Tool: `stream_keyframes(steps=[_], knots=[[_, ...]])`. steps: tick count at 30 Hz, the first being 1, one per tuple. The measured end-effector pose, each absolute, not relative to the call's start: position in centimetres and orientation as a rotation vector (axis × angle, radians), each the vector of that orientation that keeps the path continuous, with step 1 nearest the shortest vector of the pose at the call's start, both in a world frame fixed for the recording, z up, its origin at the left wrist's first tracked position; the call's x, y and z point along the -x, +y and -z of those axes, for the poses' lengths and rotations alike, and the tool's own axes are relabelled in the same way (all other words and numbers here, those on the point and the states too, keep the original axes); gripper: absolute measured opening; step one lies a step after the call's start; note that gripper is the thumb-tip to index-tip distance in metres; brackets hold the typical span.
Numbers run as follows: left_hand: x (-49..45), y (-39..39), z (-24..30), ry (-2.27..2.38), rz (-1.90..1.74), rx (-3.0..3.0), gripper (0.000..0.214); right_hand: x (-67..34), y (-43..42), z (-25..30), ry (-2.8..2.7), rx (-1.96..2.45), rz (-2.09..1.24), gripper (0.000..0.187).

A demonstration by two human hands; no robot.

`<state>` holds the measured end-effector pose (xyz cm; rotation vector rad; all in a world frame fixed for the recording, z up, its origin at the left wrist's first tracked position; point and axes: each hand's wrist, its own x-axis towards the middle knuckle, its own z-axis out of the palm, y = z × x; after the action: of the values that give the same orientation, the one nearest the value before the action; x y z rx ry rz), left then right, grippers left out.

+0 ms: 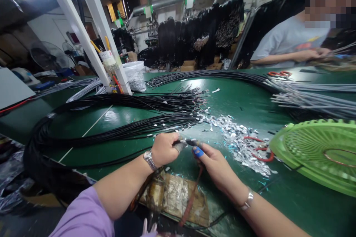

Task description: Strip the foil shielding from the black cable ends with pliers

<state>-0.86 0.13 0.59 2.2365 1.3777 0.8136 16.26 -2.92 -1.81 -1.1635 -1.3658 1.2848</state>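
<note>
My left hand, with a watch on its wrist, is closed in a pinch on a thin black cable over the green table. Close beside it, my right hand pinches the same cable near its end, its thumb wrapped in blue tape. Fingertip coverings show on both hands. What exactly lies between the fingertips is partly hidden. Two bundles of black cables lie just beyond my left hand, their stripped ends pointing right. White and blue scraps are scattered beyond my right hand, around red-handled scissors.
A green fan stands at the right. Grey cables and orange-handled scissors lie behind it. White posts rise at the left, near a plastic bag. A worn, taped board sits at the near edge. Another person works across the table.
</note>
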Motion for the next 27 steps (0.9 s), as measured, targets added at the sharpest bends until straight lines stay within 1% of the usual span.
stream_keyframes(steps=[10, 14, 19, 22, 27], knots=[[0.67, -0.1, -0.87, 1.424, -0.738, -2.293, 0.02, -16.36, -2.81, 1.88, -1.422, 1.18, -1.19, 0.039], [0.51, -0.17, -0.82, 1.448, -0.725, -2.308, 0.014, -16.51, -2.72, 2.08, -1.401, 1.188, -1.198, 0.041], [0.47, -0.1, -0.51, 1.431, -0.754, -2.361, 0.011, -16.56, -2.62, 2.14, -1.422, 1.186, -1.192, 0.037], [0.61, 0.02, -0.58, 1.36, -0.709, -2.348, 0.017, -16.62, -2.58, 2.14, -1.449, 1.192, -1.165, 0.037], [0.74, 0.48, -0.88, 1.158, -0.727, -2.077, 0.037, -16.99, -2.48, 2.26, -1.544, 1.173, -1.078, 0.033]])
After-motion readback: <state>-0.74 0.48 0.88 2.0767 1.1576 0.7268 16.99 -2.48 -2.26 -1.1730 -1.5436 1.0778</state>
